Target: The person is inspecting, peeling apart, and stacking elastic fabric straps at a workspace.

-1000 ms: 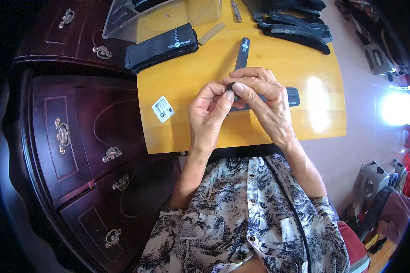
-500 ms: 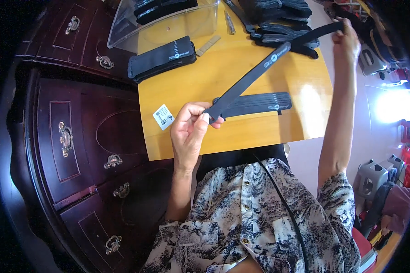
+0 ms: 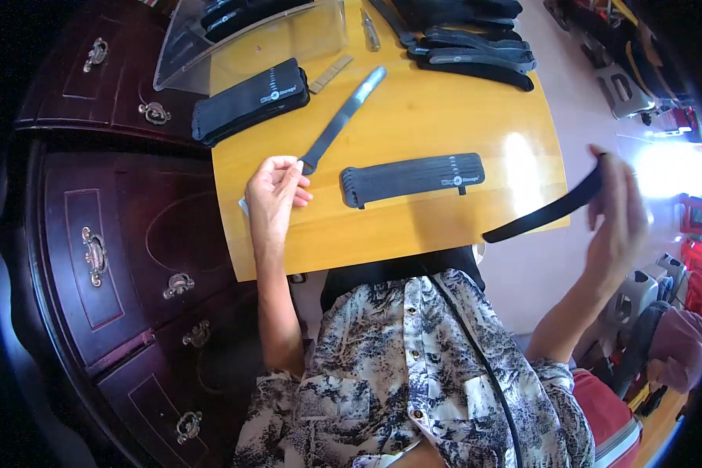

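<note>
1. Left hand (image 3: 275, 195): located above the left part of the yellow table (image 3: 327, 234). The thumb and index finger pinch the looped end of a grey strap (image 3: 339, 121); the remaining fingers are loosely curled.
2. Grey strap: extends from the pinch away from the body and to the right. The far end shows a bright shine.
3. Right hand (image 3: 618, 222): located beyond the right edge of the table, blurred. The fingers grasp a black strap (image 3: 542, 214); the exact finger placement cannot be told.
4. Black strap: slopes down and to the left from the right hand. The free end lies over the table's near right corner; contact cannot be told.
5. Neat stack (image 3: 405, 181) of dark straps: lies flat between the hands, apart from both.
6. Thicker stack (image 3: 249, 101): sits at far left, beside a tan strip (image 3: 331, 74) and a clear box (image 3: 281, 51).
7. Loose pile (image 3: 476, 58) of straps: lies at far right, near a slim tool (image 3: 370, 33).
</note>
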Motion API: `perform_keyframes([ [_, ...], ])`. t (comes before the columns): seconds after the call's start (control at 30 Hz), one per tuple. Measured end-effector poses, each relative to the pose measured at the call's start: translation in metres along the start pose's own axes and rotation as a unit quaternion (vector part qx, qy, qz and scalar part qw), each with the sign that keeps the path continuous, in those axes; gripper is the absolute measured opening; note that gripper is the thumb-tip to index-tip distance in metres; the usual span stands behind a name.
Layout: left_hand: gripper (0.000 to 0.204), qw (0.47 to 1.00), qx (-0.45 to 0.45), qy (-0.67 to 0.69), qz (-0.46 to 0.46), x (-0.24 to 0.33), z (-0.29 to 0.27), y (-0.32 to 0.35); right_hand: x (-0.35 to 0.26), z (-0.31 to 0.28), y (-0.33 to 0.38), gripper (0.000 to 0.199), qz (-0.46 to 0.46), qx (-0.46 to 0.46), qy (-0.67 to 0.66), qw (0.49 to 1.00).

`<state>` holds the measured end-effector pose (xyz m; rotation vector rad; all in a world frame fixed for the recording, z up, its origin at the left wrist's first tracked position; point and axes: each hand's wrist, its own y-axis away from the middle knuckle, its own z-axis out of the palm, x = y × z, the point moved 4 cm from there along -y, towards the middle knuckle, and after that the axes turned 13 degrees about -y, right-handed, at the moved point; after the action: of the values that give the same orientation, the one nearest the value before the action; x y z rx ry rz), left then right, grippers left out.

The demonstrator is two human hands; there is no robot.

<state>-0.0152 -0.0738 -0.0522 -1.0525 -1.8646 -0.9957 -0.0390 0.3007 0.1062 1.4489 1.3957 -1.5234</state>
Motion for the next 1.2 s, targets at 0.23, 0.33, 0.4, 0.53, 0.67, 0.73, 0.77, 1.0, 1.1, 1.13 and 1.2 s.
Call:
perform_keyframes([
  [0.23,0.038,0.988,-0.148,-0.025,0.042,0.064,0.025,0.065,-0.003,0.076,0.069,0.017,-0.045,-0.175,0.118,0.977],
  [0.33,0.054,0.951,-0.299,0.002,0.080,0.084,0.059,0.107,-0.004,0.098,0.082,0.017,-0.123,-0.226,0.077,0.963],
  [0.4,0.045,0.967,-0.199,-0.076,0.143,0.089,0.064,0.116,-0.009,0.110,0.087,0.017,-0.166,-0.247,0.047,0.954],
  [0.53,0.035,0.975,-0.116,-0.098,0.164,0.073,0.060,0.122,-0.011,0.108,0.079,0.033,-0.139,-0.356,0.061,0.922],
  [0.67,0.014,0.960,-0.203,0.180,0.068,0.044,0.061,0.117,0.037,0.108,0.085,0.045,-0.053,-0.412,0.053,0.908],
  [0.73,0.014,0.961,-0.206,0.179,0.052,0.036,0.056,0.114,0.063,0.100,0.095,0.033,0.142,-0.457,0.010,0.878],
  [0.77,0.014,0.963,-0.198,0.180,0.045,0.030,0.052,0.111,0.068,0.096,0.095,0.026,0.226,-0.473,0.020,0.851],
  [1.0,0.015,0.976,-0.147,0.162,-0.006,-0.001,0.034,0.097,0.065,0.100,0.087,0.024,0.181,-0.446,0.117,0.869],
  [1.1,0.013,0.993,-0.044,0.081,0.077,-0.003,0.027,0.090,0.066,0.099,0.079,0.023,0.169,-0.457,0.130,0.863],
  [1.13,0.013,0.992,-0.047,0.111,0.035,-0.005,0.025,0.089,0.065,0.095,0.074,0.023,0.168,-0.459,0.130,0.863],
  [1.2,0.013,0.990,-0.055,0.128,0.011,-0.009,0.019,0.087,0.067,0.083,0.064,0.024,0.180,-0.449,0.113,0.868],
])
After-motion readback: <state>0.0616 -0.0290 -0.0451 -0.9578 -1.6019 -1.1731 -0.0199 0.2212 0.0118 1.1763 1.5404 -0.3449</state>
